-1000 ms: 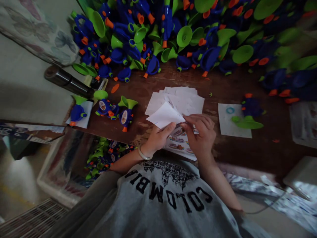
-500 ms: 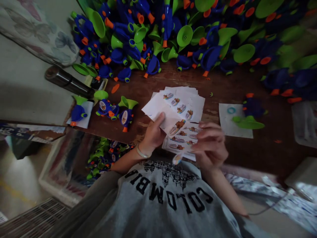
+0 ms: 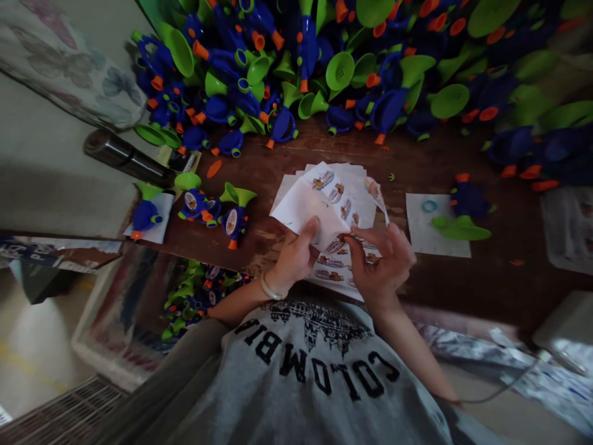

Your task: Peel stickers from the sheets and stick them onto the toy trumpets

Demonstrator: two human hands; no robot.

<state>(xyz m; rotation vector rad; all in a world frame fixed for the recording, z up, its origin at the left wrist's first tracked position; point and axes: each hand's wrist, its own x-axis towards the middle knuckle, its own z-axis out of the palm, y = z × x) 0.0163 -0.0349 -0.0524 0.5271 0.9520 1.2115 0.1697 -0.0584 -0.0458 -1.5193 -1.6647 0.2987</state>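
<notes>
My left hand is closed on a white sticker sheet, thumb on top; the sheet is bent and printed with small oval brown-and-rainbow pictures. Thumb and forefinger of my right hand pinch at the sheet's lower right corner, by a printed sticker. A peeled, curled sticker stands up from the other fingers of that hand. Beneath both hands lie more sheets, among them a printed sticker sheet close to my shirt. Whether the pinched sticker is loose from its backing I cannot tell.
Blue, green and orange toy trumpets are heaped along the back. Several stickered trumpets stand left, near a steel flask. Another trumpet rests on white paper at right. A bin of trumpets sits below the table edge.
The peeled sticker has swung from below my right hand to above it. My right fingers have moved left onto the sheet's corner, and the sheet now bends upward in my left hand.
</notes>
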